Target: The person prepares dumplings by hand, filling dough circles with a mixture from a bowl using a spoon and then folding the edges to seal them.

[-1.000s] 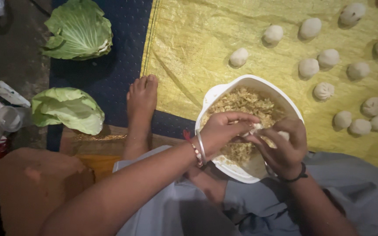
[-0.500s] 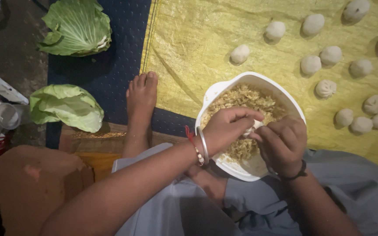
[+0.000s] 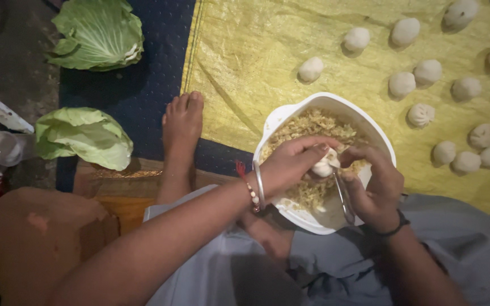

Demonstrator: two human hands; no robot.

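Observation:
A white bowl point(image 3: 279, 122) of chopped brownish filling rests on my lap over the yellow mat. Above it both hands pinch a small white dumpling point(image 3: 324, 165). My left hand point(image 3: 293, 164), with bangles at the wrist, grips the dumpling from the left. My right hand point(image 3: 378, 187) holds it from the right, and a metal spoon point(image 3: 344, 198) hangs down from that hand into the bowl.
Several finished white dumplings point(image 3: 402, 84) lie in rows on the yellow mat point(image 3: 245, 62). Two cabbage pieces point(image 3: 83, 136) lie to the left, on and beside a dark blue cloth. My bare foot point(image 3: 182, 124) rests at the mat's edge. A brown block point(image 3: 46, 238) sits lower left.
Both hands stayed over the bowl, working the dumpling with small finger movements. The view shifted slightly. Nothing else moved.

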